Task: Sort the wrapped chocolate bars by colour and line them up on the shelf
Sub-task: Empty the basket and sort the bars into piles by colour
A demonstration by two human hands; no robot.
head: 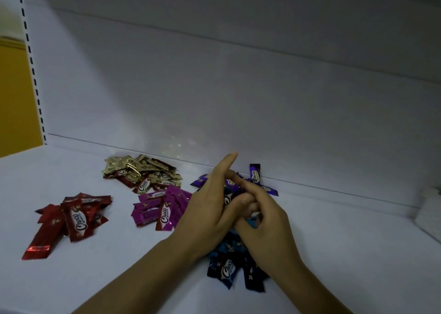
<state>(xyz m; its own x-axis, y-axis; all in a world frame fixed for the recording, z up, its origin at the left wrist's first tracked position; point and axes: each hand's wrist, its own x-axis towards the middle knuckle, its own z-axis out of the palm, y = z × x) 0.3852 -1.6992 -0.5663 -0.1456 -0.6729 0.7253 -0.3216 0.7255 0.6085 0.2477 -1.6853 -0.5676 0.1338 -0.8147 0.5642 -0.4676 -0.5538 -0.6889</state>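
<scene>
We see the bars lying in loose heaps by colour on a flat white shelf [107, 266], none of them in a row. All are slim oblongs in glossy, crinkled foil with saw-tooth end seams. Many show a white script logo and small star marks.

The blue bars [229, 268], navy to bright blue, lie nearest us and are partly hidden under the wrists. The purple bars [255, 175] lie behind the hands, and one of them stands tilted against the back panel [238, 98]. The pink bars [160, 208] lie just left of the hands, with the gold bars [140, 170] behind them in the most tangled heap, a few brown-and-cream wrappers mixed in. The red bars [71, 218] sit well apart at the left, one long bar stretching toward the front edge.

The hands meet above the blue and purple heaps, touching. The left hand [205, 211] has its forefinger straight and pointing up, and its thumb pins a dark bar [226, 198] with a white logo against the palm. The right hand [267, 223] has its fingers curled in against the left thumb; we cannot tell whether they grip anything.

The back panel is smooth, matt and white. A slotted upright [31, 58] runs up the left side, with a yellow wall [14, 98] beyond it. A soft white lump [429, 208] lies at the right edge, too blurred to identify.
</scene>
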